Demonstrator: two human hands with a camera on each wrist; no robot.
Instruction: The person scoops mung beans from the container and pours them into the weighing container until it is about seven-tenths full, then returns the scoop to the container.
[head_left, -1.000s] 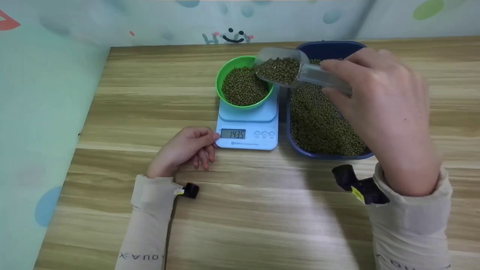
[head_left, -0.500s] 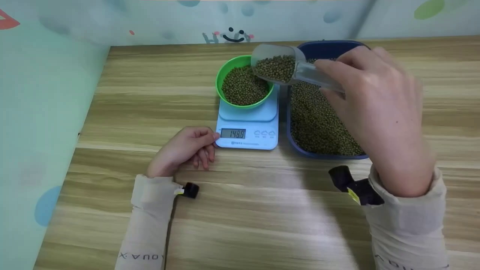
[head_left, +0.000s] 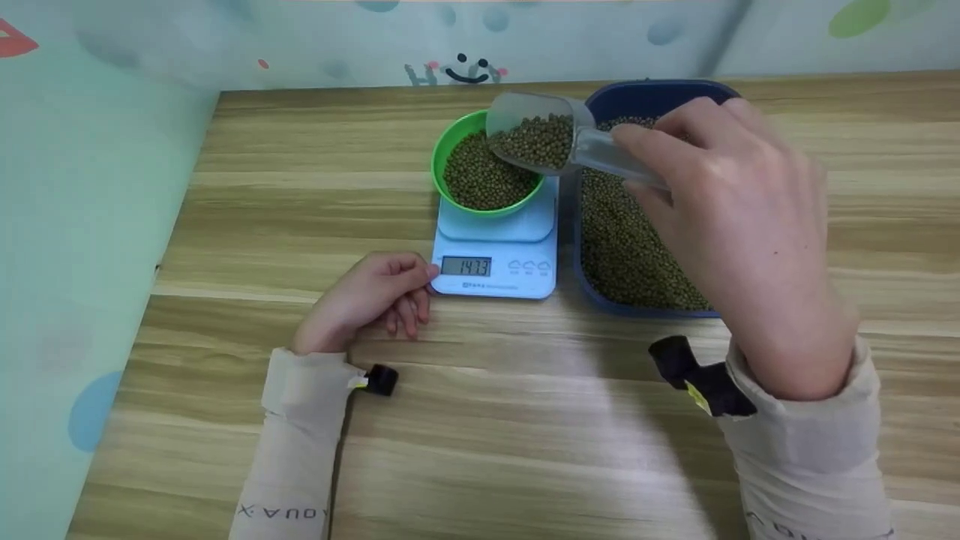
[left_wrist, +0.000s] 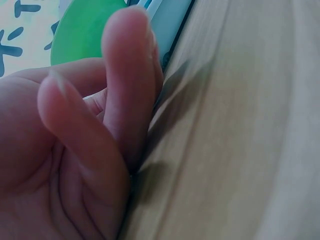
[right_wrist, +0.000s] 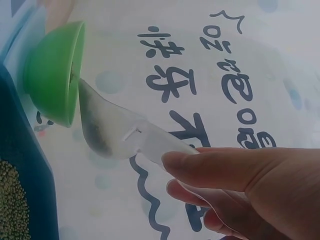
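Observation:
A green bowl (head_left: 441,180) of small greenish-brown beans stands on a white kitchen scale (head_left: 495,225); its display reads about 147.3. My right hand (head_left: 739,199) holds a clear plastic scoop (head_left: 517,112) by its handle. Beans lie in the scoop, whose lip is over the bowl's right rim. In the right wrist view, thumb and fingers grip the handle and the scoop (right_wrist: 107,127) tilts toward the bowl (right_wrist: 55,75). My left hand (head_left: 379,296) lies on the table, thumb and forefinger pinching the scale's left edge; the other fingers are loosely bent.
A blue tub (head_left: 592,296) of the same beans stands right of the scale, partly hidden beneath the right hand. A wood-grain table (head_left: 480,420) bears everything. Patterned walls (head_left: 300,45) border its back and left side.
My right hand and the scoop have shifted left, bringing the scoop farther over the bowl. The scale's reading rose from about 143.5, then fell slightly. My left hand has stayed put.

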